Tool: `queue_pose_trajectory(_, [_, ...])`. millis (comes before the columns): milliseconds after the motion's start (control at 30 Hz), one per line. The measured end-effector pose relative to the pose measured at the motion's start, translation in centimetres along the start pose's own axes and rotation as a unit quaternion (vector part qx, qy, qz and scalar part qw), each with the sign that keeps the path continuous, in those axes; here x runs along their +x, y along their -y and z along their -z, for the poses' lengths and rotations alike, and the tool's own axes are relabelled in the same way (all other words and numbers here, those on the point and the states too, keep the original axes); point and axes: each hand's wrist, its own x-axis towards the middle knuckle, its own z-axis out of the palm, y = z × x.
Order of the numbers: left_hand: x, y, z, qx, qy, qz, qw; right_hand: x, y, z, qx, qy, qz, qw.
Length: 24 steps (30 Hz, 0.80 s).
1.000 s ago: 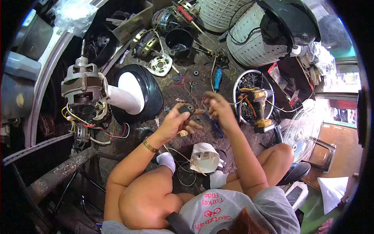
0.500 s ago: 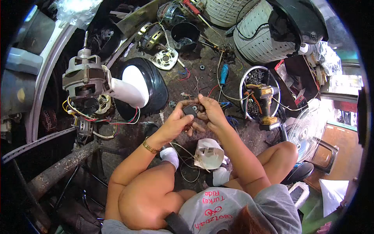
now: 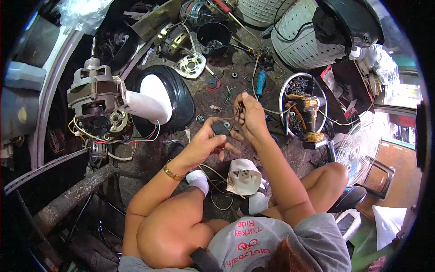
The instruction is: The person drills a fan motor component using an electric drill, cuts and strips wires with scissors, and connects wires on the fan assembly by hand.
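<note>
- Pinched by left hand (image 3: 205, 145): one black block (image 3: 220, 128).
- Right hand (image 3: 252, 116) drawn closed; cannot tell on what.
- Beyond: one drill (image 3: 311, 117), one screwdriver (image 3: 261, 83), two tubs (image 3: 302, 45).

Daylight strong from right, opening (image 3: 407, 94) blown out. Fan (image 3: 355, 152) washed pale. Left side dim, deep shadow. Glare on black base (image 3: 181, 95). Fisheye bending, black corners.

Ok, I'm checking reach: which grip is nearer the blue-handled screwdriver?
Right. The right grip is just below the blue-handled screwdriver in the picture; the left grip is farther below and leftward.
</note>
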Motion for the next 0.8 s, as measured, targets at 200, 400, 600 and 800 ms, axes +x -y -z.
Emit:
queue_pose_trajectory(200, [0.2, 2.0, 3.4, 0.657, -0.127, -0.279, 0.689, -2.3, -1.3, -1.7, -0.311, 0.112, 0.230, 0.915])
queue_pose_trajectory(400, [0.0, 4.8, 3.4, 0.400, -0.165, -0.226, 0.873, -3.8, -4.9, -2.6, -0.288, 0.065, 0.209, 0.932])
queue_pose_trajectory(600, [-0.4, 5.2, 4.9, 0.397, -0.162, -0.092, 0.899, -0.4, -2.5, 6.1, -0.111, -0.214, 0.109, 0.964])
queue_pose_trajectory(800, [0.3, 5.2, 4.9, 0.152, -0.155, -0.093, 0.972, -4.9, -10.5, 17.6, -0.768, -0.075, 0.138, 0.621])
